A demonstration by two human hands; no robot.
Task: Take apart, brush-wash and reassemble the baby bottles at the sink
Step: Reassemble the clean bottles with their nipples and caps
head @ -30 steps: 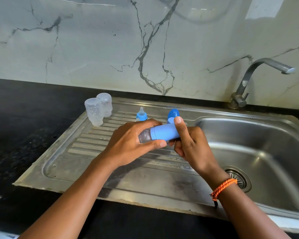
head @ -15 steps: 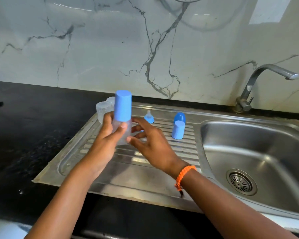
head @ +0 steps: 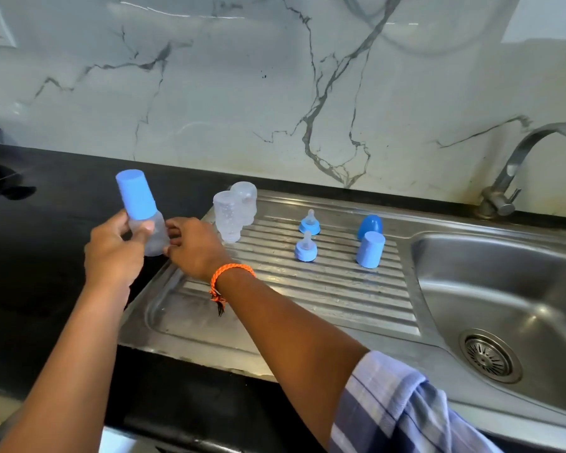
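Over the black countertop (head: 46, 256), just left of the steel drainboard (head: 324, 289), we hold an assembled baby bottle (head: 144, 217) upright with a slight tilt, its blue cap (head: 136, 194) on top. Our left hand (head: 113, 253) grasps the clear body, thumb across its front. Our right hand (head: 195, 248) touches the bottle's lower part with bent fingertips; we cannot tell whether it grips. An orange braided wristband (head: 231, 273) circles the right wrist.

On the drainboard, two clear bottle bodies (head: 227, 217) stand inverted at the back left corner, one behind the other and close together. Two blue nipple rings (head: 307, 237) sit mid-board, nipples up. To their right stand a cylindrical blue cap (head: 370, 250) and, just behind it, a domed darker blue cap (head: 370, 225). The sink basin (head: 504, 289) lies at right, below the faucet (head: 517, 168).
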